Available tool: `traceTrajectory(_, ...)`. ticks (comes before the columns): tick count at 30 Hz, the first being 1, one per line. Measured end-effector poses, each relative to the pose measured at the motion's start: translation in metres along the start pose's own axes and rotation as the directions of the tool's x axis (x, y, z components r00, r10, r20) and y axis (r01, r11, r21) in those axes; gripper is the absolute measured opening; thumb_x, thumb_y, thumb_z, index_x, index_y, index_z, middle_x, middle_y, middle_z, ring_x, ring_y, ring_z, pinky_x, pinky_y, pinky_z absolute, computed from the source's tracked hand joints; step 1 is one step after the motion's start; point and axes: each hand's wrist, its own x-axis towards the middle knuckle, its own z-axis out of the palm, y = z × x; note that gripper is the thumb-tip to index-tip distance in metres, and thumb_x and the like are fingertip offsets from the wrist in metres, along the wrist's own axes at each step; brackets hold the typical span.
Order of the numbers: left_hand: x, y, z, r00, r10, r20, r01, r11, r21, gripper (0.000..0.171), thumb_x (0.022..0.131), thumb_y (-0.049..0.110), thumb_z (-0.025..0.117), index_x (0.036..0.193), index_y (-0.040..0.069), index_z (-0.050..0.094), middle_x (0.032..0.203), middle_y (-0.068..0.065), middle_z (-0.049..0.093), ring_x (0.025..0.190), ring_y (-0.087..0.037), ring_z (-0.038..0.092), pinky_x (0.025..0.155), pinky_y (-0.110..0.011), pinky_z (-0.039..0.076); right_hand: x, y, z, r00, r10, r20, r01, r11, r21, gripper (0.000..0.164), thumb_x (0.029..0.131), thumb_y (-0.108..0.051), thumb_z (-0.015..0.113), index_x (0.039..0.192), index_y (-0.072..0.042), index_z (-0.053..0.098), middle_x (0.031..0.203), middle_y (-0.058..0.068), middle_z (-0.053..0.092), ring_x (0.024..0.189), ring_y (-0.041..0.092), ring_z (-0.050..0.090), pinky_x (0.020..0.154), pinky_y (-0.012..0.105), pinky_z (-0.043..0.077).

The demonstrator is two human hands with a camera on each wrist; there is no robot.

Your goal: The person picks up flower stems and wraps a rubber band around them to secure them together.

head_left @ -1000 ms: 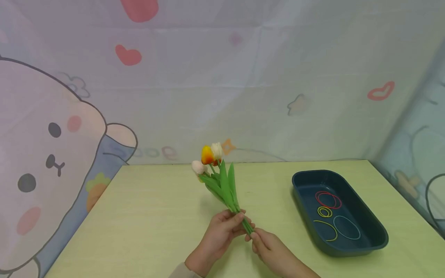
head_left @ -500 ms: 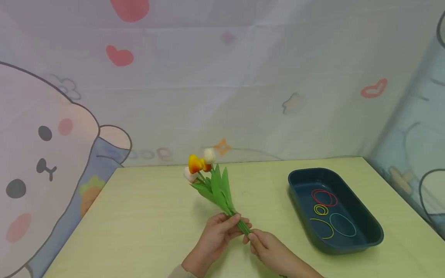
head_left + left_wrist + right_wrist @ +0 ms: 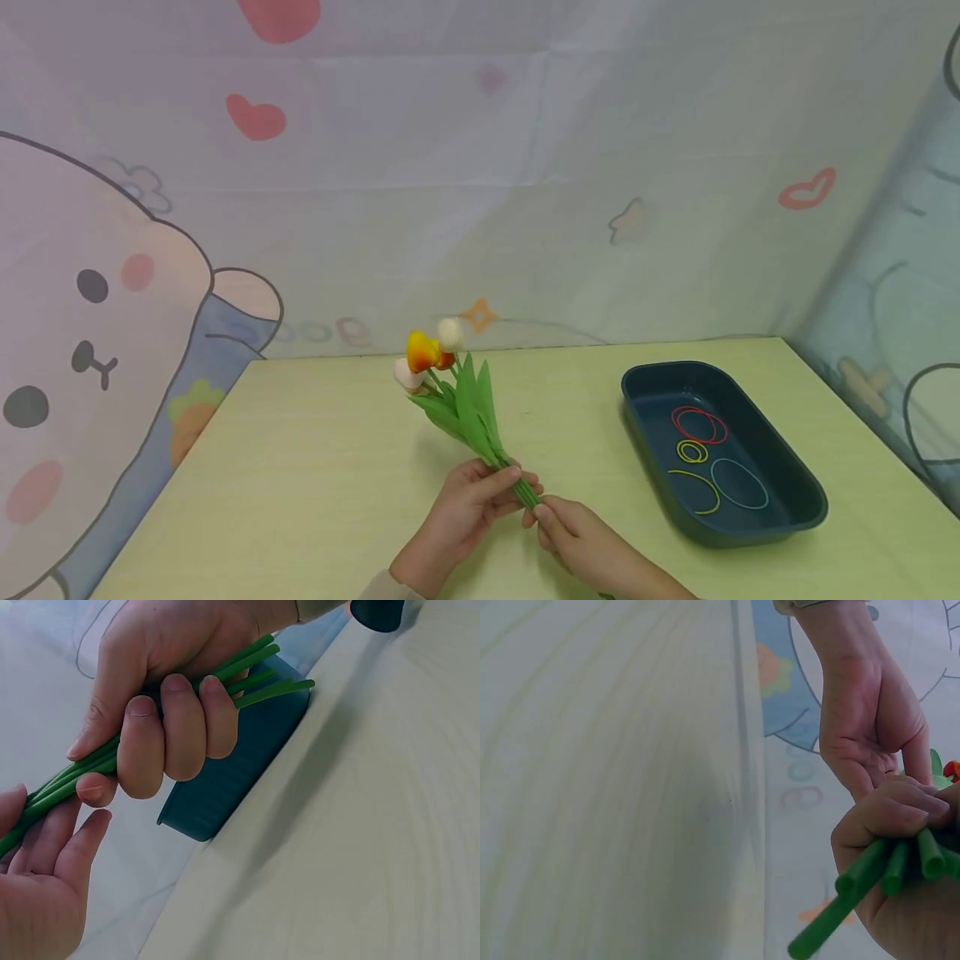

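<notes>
A bunch of artificial tulips (image 3: 474,408), white, pale pink and orange-yellow with green leaves, slants up to the left above the table in the head view. My left hand (image 3: 468,510) pinches its green stems just under the leaves, between thumb and fingers. Lower down, near the cut ends, my right hand (image 3: 581,537) grips the same stems. In the left wrist view the right hand's fingers (image 3: 184,735) curl round the stems (image 3: 64,780), whose ends stick out past them at uneven lengths. The right wrist view shows the stem ends (image 3: 847,889) pointing toward the camera.
On the right of the pale table (image 3: 300,467) stands a dark blue tray (image 3: 780,492). Red bands (image 3: 705,442), yellow bands (image 3: 692,452) and a light blue band (image 3: 757,506) lie in it. A printed cloth (image 3: 465,167) hangs behind the table.
Over the first half second the flower heads turn and dip slightly to the left, and the head view shifts a little. Both hands keep hold of the stems; since then almost nothing moves.
</notes>
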Motion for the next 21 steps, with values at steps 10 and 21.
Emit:
traceTrajectory(10,-0.004,0.010,0.011,0.988,0.012,-0.154,0.002,0.996,0.090,0.006,0.090,0.007,0.065,0.095,0.004,0.065,0.081,0.000,0.073,0.077,-0.012,0.072,0.078,-0.030,0.059,0.000,-0.001,-0.001,0.997,0.058,0.043,-0.062,0.991,0.115,0.039,0.108,-0.021,0.029,0.108,0.010,0.052,0.069,-0.001,0.044,0.050,0.004,0.036,0.045,0.016,0.032)
traceTrajectory(21,-0.007,0.014,0.020,0.983,0.054,-0.178,-0.041,0.996,0.075,0.005,0.090,0.004,0.065,0.091,0.000,0.066,0.080,-0.001,0.073,0.077,-0.014,0.072,0.074,-0.030,0.060,-0.004,-0.007,-0.015,0.996,0.019,0.091,-0.025,0.997,0.067,0.038,0.106,-0.023,0.037,0.107,0.009,0.056,0.079,0.008,0.064,0.067,0.009,0.059,0.064,0.024,0.053)
